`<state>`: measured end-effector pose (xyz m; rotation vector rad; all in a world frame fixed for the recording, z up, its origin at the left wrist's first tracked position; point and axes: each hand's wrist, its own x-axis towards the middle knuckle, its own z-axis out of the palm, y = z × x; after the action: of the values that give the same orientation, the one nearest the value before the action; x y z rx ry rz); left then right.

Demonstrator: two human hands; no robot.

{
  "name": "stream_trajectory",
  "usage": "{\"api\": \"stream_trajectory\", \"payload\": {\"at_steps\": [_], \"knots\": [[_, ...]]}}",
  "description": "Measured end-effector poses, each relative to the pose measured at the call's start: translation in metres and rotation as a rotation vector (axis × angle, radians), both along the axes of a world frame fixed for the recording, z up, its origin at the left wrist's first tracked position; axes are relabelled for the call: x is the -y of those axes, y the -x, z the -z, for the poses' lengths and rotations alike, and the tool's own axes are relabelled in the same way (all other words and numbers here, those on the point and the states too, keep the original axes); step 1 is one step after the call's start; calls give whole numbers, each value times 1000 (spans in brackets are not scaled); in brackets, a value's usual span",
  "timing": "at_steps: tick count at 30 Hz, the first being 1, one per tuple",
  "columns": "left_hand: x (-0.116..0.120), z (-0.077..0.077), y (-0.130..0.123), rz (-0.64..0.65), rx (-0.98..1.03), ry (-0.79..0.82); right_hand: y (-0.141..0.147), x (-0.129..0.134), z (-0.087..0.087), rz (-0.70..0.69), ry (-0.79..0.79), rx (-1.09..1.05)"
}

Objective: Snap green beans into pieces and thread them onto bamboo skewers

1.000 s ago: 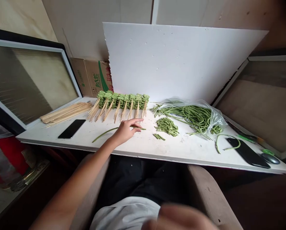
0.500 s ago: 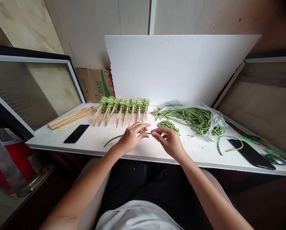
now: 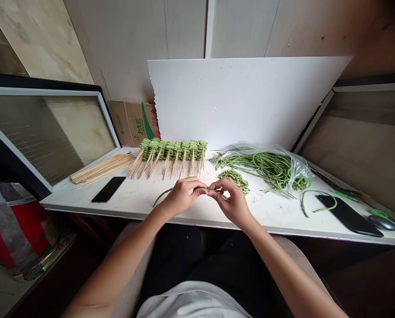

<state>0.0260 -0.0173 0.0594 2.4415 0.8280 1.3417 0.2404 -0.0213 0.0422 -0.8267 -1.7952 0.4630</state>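
My left hand [image 3: 184, 196] and my right hand [image 3: 232, 204] meet above the white table top [image 3: 277, 216], both pinching a thin green yardlong bean [image 3: 162, 196]. Its tail curves down to the left of my left hand, and my fingers hide part of it. Just beyond my right hand lies a small pile of cut bean pieces [image 3: 236, 180]. Farther back stands a row of bean pieces threaded on bamboo skewers [image 3: 172, 150]. To the right, a clear plastic bag [image 3: 295, 168] holds long green beans.
Loose bamboo skewers [image 3: 101, 168] and a black phone [image 3: 108, 189] lie on the left of the table. On the right are a bent bean [image 3: 312, 194], a second phone [image 3: 349, 215] and a dark mouse [image 3: 381, 223]. A white foam board [image 3: 244, 101] stands behind.
My hands have drawn closer together on the bean, and its tail has swung up nearer my left hand. Everything on the table sits slightly lower in the view.
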Motion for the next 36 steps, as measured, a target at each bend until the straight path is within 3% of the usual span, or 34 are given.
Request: {"api": "stream_trajectory", "payload": {"at_steps": [9,19,23,25,28,32,36], "knots": [[-11,15,1,20,-54,-46,3,-5,9,-73,-36,13],[-21,22,-3,109,-9,118,-5,-16,12,-125,-41,108],[-43,26,24,53,50,140,-22,-15,-1,-142,-76,117],[-54,23,47,-80,135,127,-38,-17,-10,-84,-91,50],[-61,17,71,-204,121,119,-62,-29,-12,150,-75,-12],[-56,18,64,-174,35,116,-72,-53,20,420,68,232],[-51,23,49,-162,-17,132,-66,-68,58,512,221,511]]}}
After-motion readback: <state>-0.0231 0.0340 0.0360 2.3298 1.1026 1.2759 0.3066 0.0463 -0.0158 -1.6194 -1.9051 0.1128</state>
